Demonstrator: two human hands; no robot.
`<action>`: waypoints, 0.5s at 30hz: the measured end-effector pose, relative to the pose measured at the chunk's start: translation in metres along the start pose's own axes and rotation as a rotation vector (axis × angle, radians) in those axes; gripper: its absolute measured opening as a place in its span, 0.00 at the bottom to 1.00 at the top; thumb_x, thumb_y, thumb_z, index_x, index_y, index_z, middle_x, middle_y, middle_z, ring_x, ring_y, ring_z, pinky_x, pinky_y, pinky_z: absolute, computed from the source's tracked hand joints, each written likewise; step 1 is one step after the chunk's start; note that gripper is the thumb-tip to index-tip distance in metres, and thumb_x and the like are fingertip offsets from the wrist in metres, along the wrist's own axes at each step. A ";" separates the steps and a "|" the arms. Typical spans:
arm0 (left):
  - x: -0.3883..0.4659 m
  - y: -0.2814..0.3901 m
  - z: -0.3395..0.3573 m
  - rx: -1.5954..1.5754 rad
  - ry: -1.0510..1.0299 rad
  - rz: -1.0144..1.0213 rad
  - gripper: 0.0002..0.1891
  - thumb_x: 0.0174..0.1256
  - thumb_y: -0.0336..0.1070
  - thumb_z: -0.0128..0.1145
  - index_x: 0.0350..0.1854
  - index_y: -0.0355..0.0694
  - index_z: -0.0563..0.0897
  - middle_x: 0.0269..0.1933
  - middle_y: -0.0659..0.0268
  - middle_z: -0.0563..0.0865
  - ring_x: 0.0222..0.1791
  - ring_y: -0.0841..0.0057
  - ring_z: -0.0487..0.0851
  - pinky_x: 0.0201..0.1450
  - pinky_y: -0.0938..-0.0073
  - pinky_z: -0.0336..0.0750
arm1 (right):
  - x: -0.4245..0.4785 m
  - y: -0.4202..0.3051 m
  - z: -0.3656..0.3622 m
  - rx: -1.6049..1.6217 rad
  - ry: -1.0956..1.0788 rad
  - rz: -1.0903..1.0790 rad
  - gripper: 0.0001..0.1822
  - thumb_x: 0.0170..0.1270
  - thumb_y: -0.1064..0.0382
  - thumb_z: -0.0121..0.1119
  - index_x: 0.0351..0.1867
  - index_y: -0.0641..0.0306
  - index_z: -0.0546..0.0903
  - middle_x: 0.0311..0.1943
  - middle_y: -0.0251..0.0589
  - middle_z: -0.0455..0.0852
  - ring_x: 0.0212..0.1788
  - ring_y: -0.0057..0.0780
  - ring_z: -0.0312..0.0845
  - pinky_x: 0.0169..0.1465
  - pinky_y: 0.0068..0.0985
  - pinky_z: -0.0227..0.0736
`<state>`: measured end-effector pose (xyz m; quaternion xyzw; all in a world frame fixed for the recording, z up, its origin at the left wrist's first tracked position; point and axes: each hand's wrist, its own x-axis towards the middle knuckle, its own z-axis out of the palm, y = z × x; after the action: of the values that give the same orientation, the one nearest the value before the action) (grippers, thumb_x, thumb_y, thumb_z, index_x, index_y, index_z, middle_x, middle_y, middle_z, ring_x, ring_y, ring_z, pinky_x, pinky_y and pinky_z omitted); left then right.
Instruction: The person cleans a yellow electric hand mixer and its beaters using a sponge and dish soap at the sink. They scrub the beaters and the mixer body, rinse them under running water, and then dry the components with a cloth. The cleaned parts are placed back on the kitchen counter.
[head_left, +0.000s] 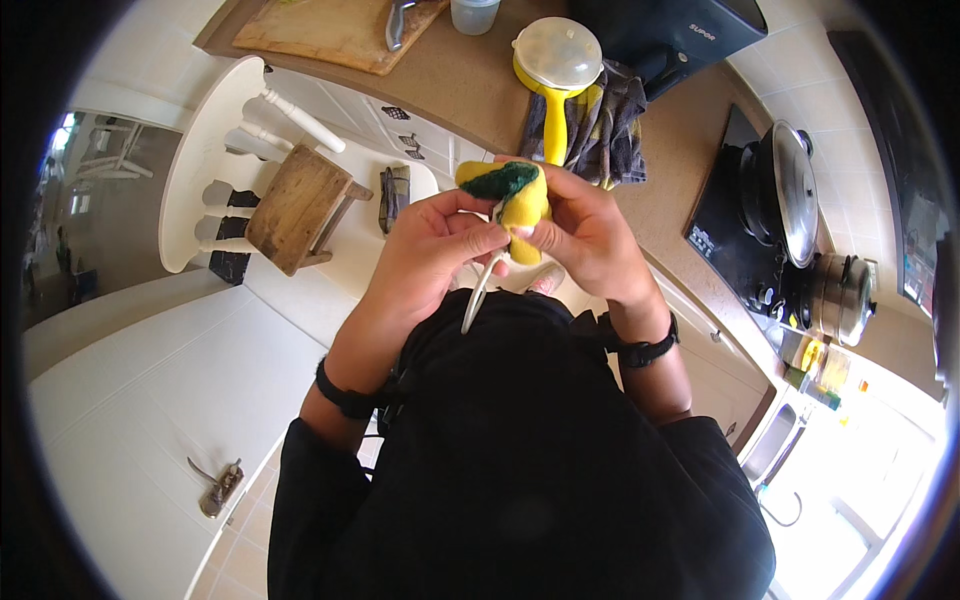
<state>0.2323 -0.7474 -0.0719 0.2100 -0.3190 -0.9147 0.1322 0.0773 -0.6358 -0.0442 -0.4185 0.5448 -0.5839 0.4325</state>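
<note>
In front of my body I hold a yellow and green scouring sponge (527, 206), bent over, between both hands. My left hand (442, 244) pinches its lower left side with thumb and fingers. On the other side, my right hand (589, 232) grips it, the thumb pressed on the yellow part. A thin white cord (478, 298) hangs below the fingers of my left hand; where its upper end goes is hidden. Beyond my hands, a small yellow pan (556, 135) with a clear lid stands on a dark checked cloth (619, 124) on the counter.
A wooden cutting board (322, 37) with a knife (395, 26) lies on the counter near a plastic tub (475, 15). At right are a black cooktop (712, 217), a lidded wok (795, 195) and a steel pot (832, 296). A white chair (214, 157) and wooden stool (296, 206) stand left.
</note>
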 end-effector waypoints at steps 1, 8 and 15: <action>0.003 -0.004 0.002 0.065 0.033 0.017 0.13 0.66 0.30 0.65 0.48 0.31 0.78 0.38 0.59 0.87 0.33 0.76 0.86 0.33 0.76 0.81 | 0.001 0.001 -0.006 0.044 -0.008 0.035 0.23 0.69 0.63 0.64 0.61 0.72 0.75 0.47 0.38 0.84 0.49 0.19 0.78 0.53 0.19 0.73; -0.002 -0.011 0.030 0.841 0.121 0.241 0.10 0.74 0.34 0.55 0.44 0.30 0.81 0.28 0.65 0.83 0.26 0.80 0.78 0.31 0.80 0.72 | -0.001 0.004 -0.027 0.089 0.201 0.076 0.20 0.67 0.69 0.64 0.58 0.73 0.75 0.46 0.37 0.83 0.46 0.19 0.78 0.52 0.20 0.75; -0.006 -0.011 0.042 1.204 0.110 0.571 0.11 0.74 0.33 0.54 0.43 0.29 0.83 0.32 0.57 0.87 0.27 0.75 0.81 0.32 0.77 0.73 | 0.003 0.001 -0.041 0.073 0.019 0.011 0.17 0.66 0.69 0.66 0.54 0.72 0.78 0.43 0.37 0.85 0.45 0.21 0.80 0.53 0.21 0.77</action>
<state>0.2170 -0.7151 -0.0475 0.2007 -0.8097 -0.4940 0.2451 0.0374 -0.6272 -0.0470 -0.3940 0.5295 -0.6049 0.4455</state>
